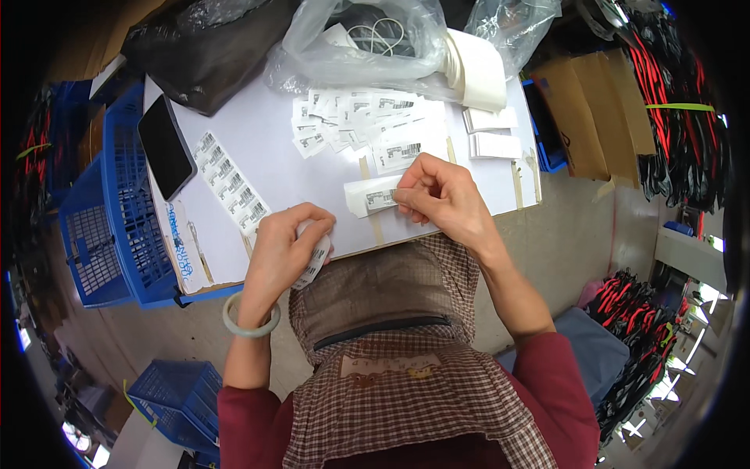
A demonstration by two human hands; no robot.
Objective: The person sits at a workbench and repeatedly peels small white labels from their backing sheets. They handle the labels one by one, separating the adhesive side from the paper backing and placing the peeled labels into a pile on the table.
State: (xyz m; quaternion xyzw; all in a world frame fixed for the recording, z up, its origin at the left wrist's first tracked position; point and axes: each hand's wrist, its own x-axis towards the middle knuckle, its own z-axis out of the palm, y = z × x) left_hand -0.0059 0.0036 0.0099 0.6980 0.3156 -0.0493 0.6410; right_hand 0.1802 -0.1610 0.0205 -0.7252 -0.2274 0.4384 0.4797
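My left hand [287, 244] is closed on a strip of barcode stickers [231, 183], whose long end lies on the white tabletop while a short end hangs below my fingers at the table's front edge. With thumb and forefinger pinched, my right hand [447, 199] is at the right end of a barcode sticker [380, 198]. That sticker lies over a small stack of white tags [356, 200] near the table's front edge. Just beyond it are a labelled white tag [398, 155] and a spread pile of labelled tags [341, 117].
A black phone [167, 148] lies at the table's left edge, beside blue plastic crates [129, 195]. Plain white tag stacks [495, 145] sit at right. Clear plastic bags [355, 66] and a black bag [207, 59] occupy the back. A cardboard box [598, 117] stands beyond the right edge.
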